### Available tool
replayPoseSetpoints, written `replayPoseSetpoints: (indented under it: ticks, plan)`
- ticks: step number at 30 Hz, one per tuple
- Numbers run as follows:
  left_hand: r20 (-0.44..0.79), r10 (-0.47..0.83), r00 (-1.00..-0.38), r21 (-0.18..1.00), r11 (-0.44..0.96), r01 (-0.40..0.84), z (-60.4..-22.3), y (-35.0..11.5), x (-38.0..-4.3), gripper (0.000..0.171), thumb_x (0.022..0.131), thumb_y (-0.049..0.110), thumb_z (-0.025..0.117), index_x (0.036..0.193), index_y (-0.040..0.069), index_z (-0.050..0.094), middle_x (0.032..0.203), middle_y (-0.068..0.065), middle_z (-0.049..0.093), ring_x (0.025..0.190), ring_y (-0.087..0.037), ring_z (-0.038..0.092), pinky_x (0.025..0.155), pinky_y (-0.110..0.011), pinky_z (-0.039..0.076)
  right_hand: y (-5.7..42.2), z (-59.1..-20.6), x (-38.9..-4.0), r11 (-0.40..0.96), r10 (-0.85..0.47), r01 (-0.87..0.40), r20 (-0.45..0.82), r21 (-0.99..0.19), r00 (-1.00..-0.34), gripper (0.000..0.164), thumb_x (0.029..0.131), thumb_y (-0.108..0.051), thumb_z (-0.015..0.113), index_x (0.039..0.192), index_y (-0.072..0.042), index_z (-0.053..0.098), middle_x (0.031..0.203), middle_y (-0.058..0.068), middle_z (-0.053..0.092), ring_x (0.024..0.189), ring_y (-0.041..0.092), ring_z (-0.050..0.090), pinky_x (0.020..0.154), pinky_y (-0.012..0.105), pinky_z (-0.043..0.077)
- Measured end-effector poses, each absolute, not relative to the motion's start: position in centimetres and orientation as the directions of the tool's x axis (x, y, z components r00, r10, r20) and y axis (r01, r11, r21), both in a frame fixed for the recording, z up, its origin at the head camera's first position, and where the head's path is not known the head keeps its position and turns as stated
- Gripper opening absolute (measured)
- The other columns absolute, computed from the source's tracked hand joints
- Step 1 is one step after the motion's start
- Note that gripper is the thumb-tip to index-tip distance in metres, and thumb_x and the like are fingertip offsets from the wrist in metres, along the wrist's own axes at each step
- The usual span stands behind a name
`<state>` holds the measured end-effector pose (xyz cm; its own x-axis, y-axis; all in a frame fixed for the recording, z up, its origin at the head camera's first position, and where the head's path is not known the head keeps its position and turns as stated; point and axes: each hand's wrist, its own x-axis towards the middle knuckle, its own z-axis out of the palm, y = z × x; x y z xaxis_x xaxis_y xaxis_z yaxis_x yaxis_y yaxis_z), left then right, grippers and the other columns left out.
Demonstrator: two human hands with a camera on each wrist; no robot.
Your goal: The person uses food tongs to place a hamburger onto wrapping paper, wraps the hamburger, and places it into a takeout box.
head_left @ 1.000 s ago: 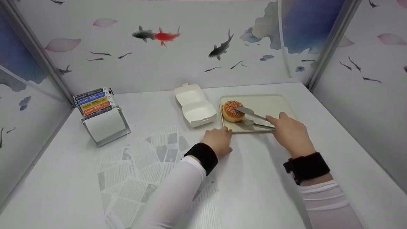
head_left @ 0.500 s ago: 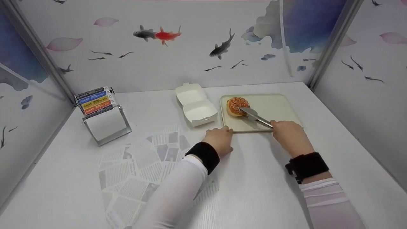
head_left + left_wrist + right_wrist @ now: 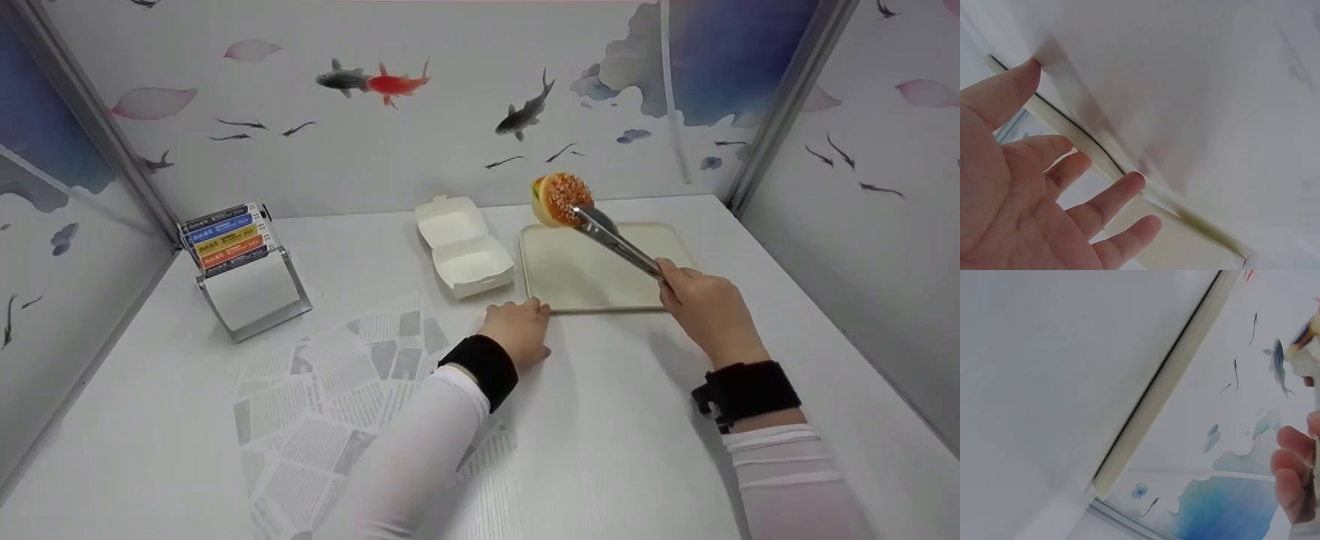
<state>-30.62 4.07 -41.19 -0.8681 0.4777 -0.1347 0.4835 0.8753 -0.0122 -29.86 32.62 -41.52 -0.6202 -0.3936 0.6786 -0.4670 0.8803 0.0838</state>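
One round, brown-topped bun textured with pale seeds [image 3: 559, 196] is held aloft near the far left corner of one shallow, cream, rectangular tray [image 3: 592, 281] by one pair of slender, shiny metal tongs [image 3: 621, 246], grasped in the curled fingers of the right hand [image 3: 709, 311]. The left hand [image 3: 516, 330] is held low by the tray's near left corner, its fingers slack and parted. One white, hinged clamshell box [image 3: 469, 261] is placed alongside, opened into two squarish halves.

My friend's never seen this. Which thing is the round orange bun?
On the white table, find the rectangular cream tray. Near its upper left corner in the head view, silver metal tongs in the right hand hold up the bun. Unlike the open white carton, it's round, orange and speckled.
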Motion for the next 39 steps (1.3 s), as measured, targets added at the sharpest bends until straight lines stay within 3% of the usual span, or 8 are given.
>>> replayPoseSetpoints:
  ticks: [5,13,18,23,31,39]
  plan:
    - [-0.12,0.488,-0.865,-0.013,0.87,0.492,-41.3,3.8,-31.0,0.068,0.101,0.044,0.065,0.159,0.015,0.046,0.155,-0.003,0.056,0.131,-0.031,0.063,0.109,-0.049,0.052,32.2,-40.5,-29.9,0.865,-0.397,-0.484,0.769,0.132,-0.501,0.034,0.087,0.007,0.075,0.121,0.009,0.069,0.086,0.024,0.076,0.063,0.035,0.072,0.053,0.044,0.058]
    - [-0.12,0.503,-0.856,0.011,0.862,0.506,-41.4,2.9,-30.8,0.073,0.1,0.045,0.068,0.162,0.017,0.042,0.163,-0.004,0.05,0.143,-0.035,0.055,0.118,-0.054,0.045,30.4,-39.3,-29.7,0.824,-0.428,-0.541,0.813,0.17,-0.395,0.039,0.084,0.008,0.076,0.123,0.007,0.069,0.089,0.024,0.077,0.064,0.035,0.073,0.052,0.043,0.058]
    - [-0.146,0.584,-0.799,0.02,0.809,0.588,-40.2,0.4,-28.9,0.074,0.101,0.046,0.067,0.163,0.017,0.039,0.167,-0.006,0.045,0.154,-0.038,0.043,0.127,-0.058,0.036,29.0,-38.5,-29.0,0.774,-0.411,-0.614,0.862,0.157,-0.297,0.043,0.082,0.01,0.074,0.125,0.005,0.071,0.092,0.024,0.078,0.069,0.039,0.074,0.055,0.047,0.06]
    - [-0.095,0.66,-0.745,0.038,0.751,0.66,-39.0,-4.6,-26.5,0.067,0.1,0.043,0.069,0.158,0.016,0.048,0.162,-0.01,0.051,0.151,-0.037,0.047,0.124,-0.059,0.039,27.4,-37.5,-28.0,0.732,-0.409,-0.662,0.881,0.162,-0.237,0.041,0.085,0.009,0.072,0.125,0.003,0.073,0.101,0.023,0.08,0.077,0.038,0.076,0.061,0.047,0.061]
    - [-0.037,0.591,-0.806,0.104,0.804,0.585,-38.7,-14.9,-25.2,0.061,0.099,0.031,0.073,0.15,0.004,0.055,0.154,-0.019,0.057,0.144,-0.042,0.054,0.119,-0.062,0.043,25.8,-37.0,-27.2,0.669,-0.471,-0.711,0.864,0.216,-0.18,0.027,0.105,-0.006,0.058,0.125,0.003,0.074,0.099,0.021,0.08,0.079,0.036,0.077,0.063,0.044,0.063]
    - [-0.068,0.449,-0.891,0.143,0.888,0.437,-39.1,-22.8,-23.2,0.066,0.093,0.034,0.08,0.148,0.004,0.057,0.15,-0.023,0.059,0.136,-0.046,0.058,0.112,-0.063,0.048,25.8,-37.3,-27.2,0.65,-0.486,-0.726,0.857,0.224,-0.171,0.027,0.102,-0.004,0.059,0.124,0.003,0.074,0.096,0.021,0.08,0.077,0.035,0.077,0.062,0.043,0.062]
